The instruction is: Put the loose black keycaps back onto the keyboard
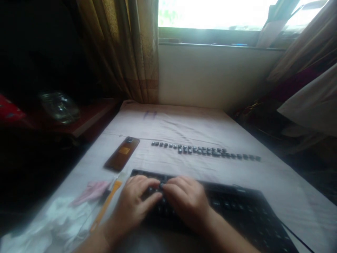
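Observation:
A black keyboard [237, 211] lies on a pale cloth-covered table [184, 130], close to me. Both my hands rest on its left part. My left hand [134, 202] is curled over the keys near the top left corner. Beside it, my right hand [185, 200] has its fingers bent. The fingertips of both hands meet over one key near the top row. The dim, blurred picture hides whether anything is pinched there. Beyond the keyboard, a long row of loose dark keycaps [205, 150] is laid out on the cloth.
A brown phone [122, 153] lies left of the keycaps. A pink cloth [91, 191], an orange strip-like tool [106, 205] and white crumpled material [52, 221] sit at the near left. A glass jar [60, 106] stands on a dark side surface. Curtains [126, 49] and a window [210, 14] are behind.

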### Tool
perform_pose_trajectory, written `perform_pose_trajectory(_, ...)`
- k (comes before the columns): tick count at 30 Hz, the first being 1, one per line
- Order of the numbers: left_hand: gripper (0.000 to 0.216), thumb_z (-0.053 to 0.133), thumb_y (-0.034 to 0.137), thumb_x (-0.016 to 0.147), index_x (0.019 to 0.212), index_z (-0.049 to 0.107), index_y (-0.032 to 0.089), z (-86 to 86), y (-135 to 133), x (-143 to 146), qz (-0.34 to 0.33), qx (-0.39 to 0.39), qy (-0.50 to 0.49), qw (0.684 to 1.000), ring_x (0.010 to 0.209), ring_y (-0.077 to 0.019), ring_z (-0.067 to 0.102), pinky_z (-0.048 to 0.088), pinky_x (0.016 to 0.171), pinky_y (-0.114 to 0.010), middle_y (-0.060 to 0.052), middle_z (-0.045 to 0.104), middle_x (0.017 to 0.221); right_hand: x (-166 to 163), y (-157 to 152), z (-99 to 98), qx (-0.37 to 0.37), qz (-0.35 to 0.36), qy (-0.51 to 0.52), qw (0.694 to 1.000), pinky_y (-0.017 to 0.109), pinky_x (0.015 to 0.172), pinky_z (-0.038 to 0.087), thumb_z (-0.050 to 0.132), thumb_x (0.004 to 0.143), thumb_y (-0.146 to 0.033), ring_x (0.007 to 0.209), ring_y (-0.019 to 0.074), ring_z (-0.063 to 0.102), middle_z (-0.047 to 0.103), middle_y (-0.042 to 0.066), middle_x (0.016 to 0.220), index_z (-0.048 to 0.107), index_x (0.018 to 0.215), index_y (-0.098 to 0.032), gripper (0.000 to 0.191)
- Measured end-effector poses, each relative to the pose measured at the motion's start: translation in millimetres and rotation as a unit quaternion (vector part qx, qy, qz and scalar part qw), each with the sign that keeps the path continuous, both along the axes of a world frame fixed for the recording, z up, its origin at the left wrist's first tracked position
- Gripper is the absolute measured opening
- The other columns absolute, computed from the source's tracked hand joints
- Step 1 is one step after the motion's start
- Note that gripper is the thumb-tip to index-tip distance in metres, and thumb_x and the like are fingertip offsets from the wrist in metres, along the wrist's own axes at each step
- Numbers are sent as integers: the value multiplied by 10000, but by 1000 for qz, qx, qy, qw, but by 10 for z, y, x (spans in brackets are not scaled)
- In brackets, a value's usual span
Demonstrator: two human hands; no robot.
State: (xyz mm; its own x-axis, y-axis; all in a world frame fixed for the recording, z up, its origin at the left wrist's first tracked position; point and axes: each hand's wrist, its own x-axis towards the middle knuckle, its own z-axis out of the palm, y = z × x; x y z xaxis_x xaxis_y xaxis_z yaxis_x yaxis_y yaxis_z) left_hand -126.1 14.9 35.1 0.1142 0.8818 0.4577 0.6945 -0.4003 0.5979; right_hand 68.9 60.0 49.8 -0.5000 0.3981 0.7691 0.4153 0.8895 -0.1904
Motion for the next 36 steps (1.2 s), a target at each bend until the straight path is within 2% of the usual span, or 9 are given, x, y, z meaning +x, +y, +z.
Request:
perform_pose_trajectory(7,106,659,339,897,968,690,266,-12,-9,-19,-6,-16,-39,999,808,-159,652,503,747,-275,20,694,863,-33,-9,4,-15,23,4,1000,259,615,513,536,925,-106,644,145,643,723,40,766,660,868,-173,152)
perform_pose_trajectory(14,139,649,289,896,1027,692,277,17,-13,-39,-24,-53,-70,996,838,-149,668,522,770,-252,22,702,904,20,30,-2,-140,24,39,989,247,665,558,618,908,-209,718,161,699,743,61,811,696,940,-177,90)
perform_pose_trajectory(20,149,650,253,885,1024,694,286,-7,-6,-39,-29,-49,-69,996,833,-149,674,527,771,-252,28,709,896,37,27,-37,-179,35,14,983,251,666,557,646,873,-197,731,170,706,749,60,832,713,947,-181,102)
perform_pose_trajectory(24,161,650,256,889,1044,689,282,-28,-6,-26,-30,-51,-61,996,850,-150,675,531,785,-255,22,711,922,32,25,-53,-230,35,2,973,250,696,555,659,841,-167,752,169,705,745,55,847,707,930,-186,103)
perform_pose_trajectory(30,186,609,285,922,1100,659,267,0,18,-90,-28,-28,-28,999,912,-177,665,535,828,-304,-9,704,988,94,104,-32,-280,-14,-33,959,261,694,533,659,810,-165,734,168,680,721,28,804,684,876,-205,81)
perform_pose_trajectory(33,182,579,290,944,1112,641,259,-7,54,-180,-5,-4,19,1000,963,-197,638,513,877,-359,-27,686,1026,142,165,-10,-318,-59,-41,945,276,708,524,659,811,-178,739,172,674,716,23,799,683,858,-207,61)
perform_pose_trajectory(36,176,547,268,960,1105,647,263,-17,69,-228,-14,9,65,998,967,-200,616,493,878,-373,-29,671,1022,132,167,-8,-356,-69,-65,930,283,716,515,669,802,-176,763,178,676,719,18,811,699,858,-212,73)
